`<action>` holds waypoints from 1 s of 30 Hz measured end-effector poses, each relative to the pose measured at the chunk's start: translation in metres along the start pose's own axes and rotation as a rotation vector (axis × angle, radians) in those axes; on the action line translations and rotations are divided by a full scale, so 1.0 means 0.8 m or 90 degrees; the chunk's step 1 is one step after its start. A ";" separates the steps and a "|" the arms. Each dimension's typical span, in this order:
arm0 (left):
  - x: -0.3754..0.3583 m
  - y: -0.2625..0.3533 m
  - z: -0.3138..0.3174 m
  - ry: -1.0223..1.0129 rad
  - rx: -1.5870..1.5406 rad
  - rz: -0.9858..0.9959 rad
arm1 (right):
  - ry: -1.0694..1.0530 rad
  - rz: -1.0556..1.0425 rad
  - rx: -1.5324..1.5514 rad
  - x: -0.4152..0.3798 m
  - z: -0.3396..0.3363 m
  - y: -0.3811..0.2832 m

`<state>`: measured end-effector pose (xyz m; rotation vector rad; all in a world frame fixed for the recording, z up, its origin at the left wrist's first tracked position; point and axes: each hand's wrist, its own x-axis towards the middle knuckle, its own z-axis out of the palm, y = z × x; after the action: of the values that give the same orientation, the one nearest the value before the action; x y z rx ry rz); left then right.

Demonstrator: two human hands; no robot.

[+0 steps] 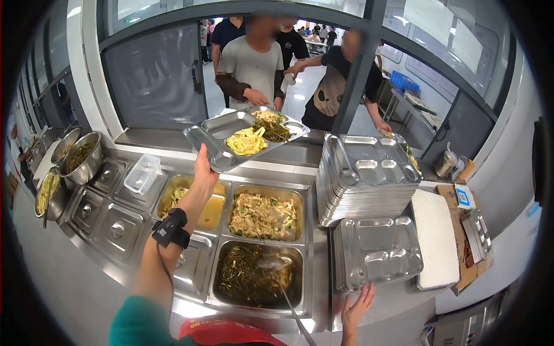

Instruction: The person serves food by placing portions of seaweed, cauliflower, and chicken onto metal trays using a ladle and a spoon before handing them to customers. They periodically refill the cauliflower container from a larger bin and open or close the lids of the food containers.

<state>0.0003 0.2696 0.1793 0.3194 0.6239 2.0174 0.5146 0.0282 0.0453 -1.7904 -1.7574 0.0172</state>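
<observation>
My left hand [203, 171], at the end of an outstretched arm with a black wrist device, holds a metal compartment tray [222, 128] by its near left edge, at the serving window. Yellow food, dark green vegetables and a pale dish lie in its compartments. My right hand [358, 305] has its fingers spread, with the fingertips at the front edge of the lower stack of empty trays [381, 251]. Below the held tray are pans of pale stir-fry [265, 213] and dark greens [242, 274], the latter with a ladle [291, 305] in it.
A taller tray stack [369, 196] stands behind the lower one. People [254, 63] stand beyond the window frame [360, 75]; one reaches toward a filled tray at right. Lidded pans [118, 228], a plastic box [142, 174] and steel bowls [81, 158] are at left.
</observation>
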 end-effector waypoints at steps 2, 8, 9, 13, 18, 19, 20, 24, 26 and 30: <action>0.003 0.000 -0.003 -0.005 -0.002 0.006 | -0.031 -0.001 -0.031 0.012 0.007 0.008; 0.006 0.001 -0.001 -0.018 -0.003 0.011 | -0.036 -0.004 -0.045 0.018 0.023 0.005; 0.006 0.001 -0.001 -0.016 -0.003 0.010 | -0.025 -0.012 -0.048 0.016 0.027 0.008; 0.005 0.002 -0.001 0.007 0.001 0.005 | 0.000 -0.025 -0.063 0.014 0.041 0.026; 0.003 0.006 0.009 -0.009 0.018 0.028 | -0.007 -0.013 -0.040 0.018 0.032 0.009; 0.004 0.008 0.010 -0.008 0.025 0.029 | -0.008 -0.014 -0.042 0.018 0.033 0.009; 0.004 0.010 0.012 -0.006 0.028 0.026 | -0.005 -0.016 -0.045 0.018 0.037 0.013; -0.008 0.014 0.013 0.001 0.010 0.020 | -0.005 -0.026 -0.050 0.012 0.041 0.034; -0.001 0.012 0.018 -0.002 -0.014 0.025 | -0.001 -0.025 -0.045 0.013 0.043 0.032; 0.028 0.002 0.033 -0.050 -0.055 0.054 | -0.011 -0.030 -0.039 0.018 0.040 0.027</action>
<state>0.0004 0.2960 0.2014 0.3769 0.4808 2.0960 0.5219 0.0566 0.0160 -1.7969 -1.8296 -0.0399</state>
